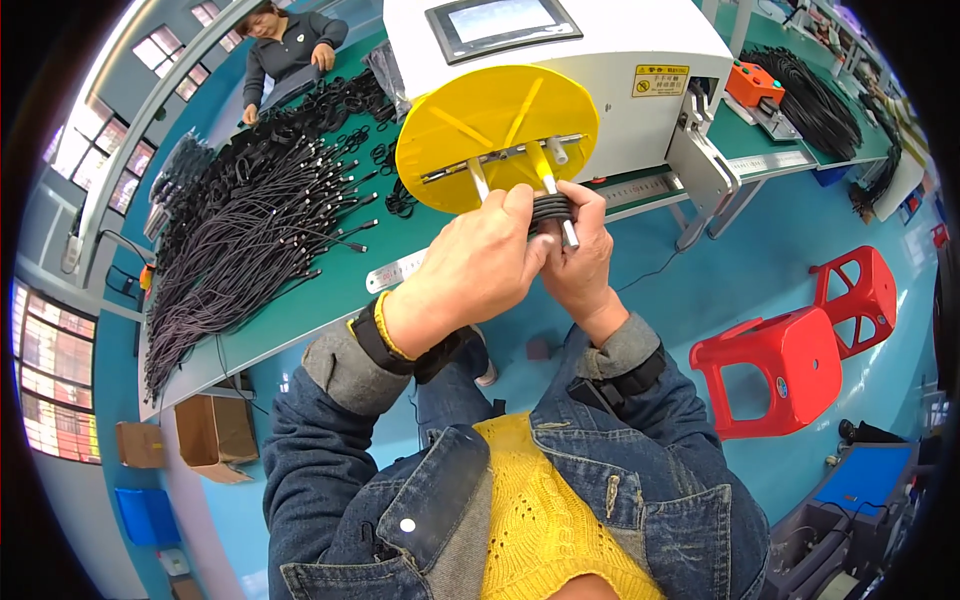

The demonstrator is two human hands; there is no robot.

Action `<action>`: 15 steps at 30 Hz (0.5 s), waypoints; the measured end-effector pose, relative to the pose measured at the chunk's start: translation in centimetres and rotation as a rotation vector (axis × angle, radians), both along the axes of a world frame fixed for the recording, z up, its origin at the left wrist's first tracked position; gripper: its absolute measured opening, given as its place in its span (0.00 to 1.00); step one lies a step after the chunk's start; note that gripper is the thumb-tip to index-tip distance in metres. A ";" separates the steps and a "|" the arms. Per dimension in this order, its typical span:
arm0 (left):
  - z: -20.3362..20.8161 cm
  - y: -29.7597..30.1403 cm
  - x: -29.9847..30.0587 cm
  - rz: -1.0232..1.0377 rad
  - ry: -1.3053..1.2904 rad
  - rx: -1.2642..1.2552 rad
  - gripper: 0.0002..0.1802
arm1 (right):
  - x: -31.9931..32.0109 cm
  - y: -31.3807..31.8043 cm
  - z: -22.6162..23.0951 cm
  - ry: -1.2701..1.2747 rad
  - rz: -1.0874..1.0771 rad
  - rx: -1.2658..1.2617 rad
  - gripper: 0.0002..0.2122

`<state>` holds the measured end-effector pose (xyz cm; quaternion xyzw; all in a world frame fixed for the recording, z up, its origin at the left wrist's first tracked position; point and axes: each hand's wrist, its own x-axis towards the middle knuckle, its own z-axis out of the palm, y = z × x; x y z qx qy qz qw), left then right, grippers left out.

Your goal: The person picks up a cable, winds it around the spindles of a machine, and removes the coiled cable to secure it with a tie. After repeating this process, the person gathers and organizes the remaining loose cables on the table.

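Observation:
A small coil of black cable (551,208) sits around the metal pegs on the front of a yellow disc (440,115). My left hand (472,255) grips the coil's left side with closed fingers. On the other side my right hand (583,250) closes round the coil, its thumb and fingers close to my left ones. One peg tip (570,235) sticks out below the coil between my hands. The disc is mounted on a white winding machine (630,45) with a screen (500,20) on top. My fingers partly hide the coil.
Many black cables (250,220) lie heaped on the green table (300,290) at left, near a steel ruler (392,273). Behind them sits another person (290,50). An orange control box (754,85) is at right; red stools (775,370) stand on the floor.

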<state>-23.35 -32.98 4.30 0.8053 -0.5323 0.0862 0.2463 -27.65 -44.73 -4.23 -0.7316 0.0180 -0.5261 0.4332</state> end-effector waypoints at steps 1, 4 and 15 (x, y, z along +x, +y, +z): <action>0.1 0.1 -0.2 -0.009 0.005 0.060 0.10 | -0.1 0.1 -0.2 -0.014 -0.020 -0.013 0.15; 0.0 0.4 -0.5 -0.003 -0.009 0.082 0.10 | -1.0 0.5 0.2 0.050 -0.024 0.023 0.15; -5.4 4.7 -4.5 -0.123 0.270 0.135 0.11 | -7.1 2.6 -3.4 0.498 0.058 -0.241 0.09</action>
